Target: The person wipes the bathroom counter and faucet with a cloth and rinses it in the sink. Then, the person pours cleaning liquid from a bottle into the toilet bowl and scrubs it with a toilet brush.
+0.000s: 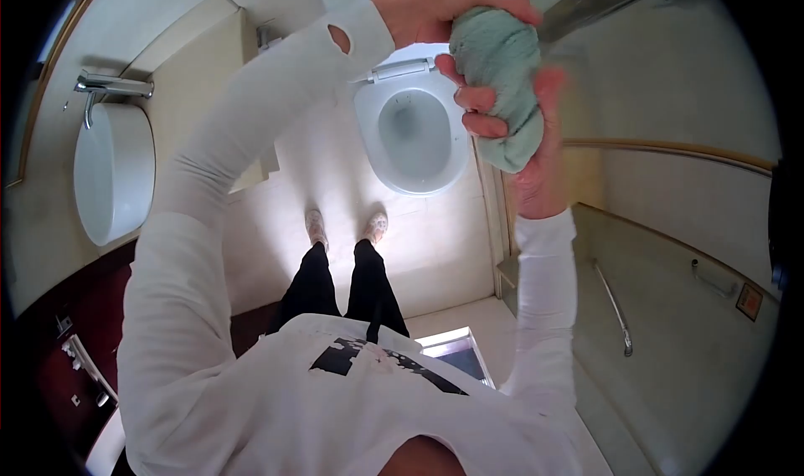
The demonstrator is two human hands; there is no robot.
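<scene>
A bunched, pale green cloth (500, 53) is gripped between both hands at the upper right, raised above the floor. My left hand (448, 7) reaches across from the left and closes over the cloth's upper end. Lower down, my right hand (544, 141) wraps around the cloth, its fingers curled on one side and the thumb on the other. Part of the right hand is blurred. Folds of the cloth hang between the fingers.
Beyond my feet stands a white toilet (423, 174) with its bowl uncovered. A white basin (117, 174) with a chrome faucet (113, 85) is at the left. To the right are a glass panel (670, 283) and a metal handle (613, 308).
</scene>
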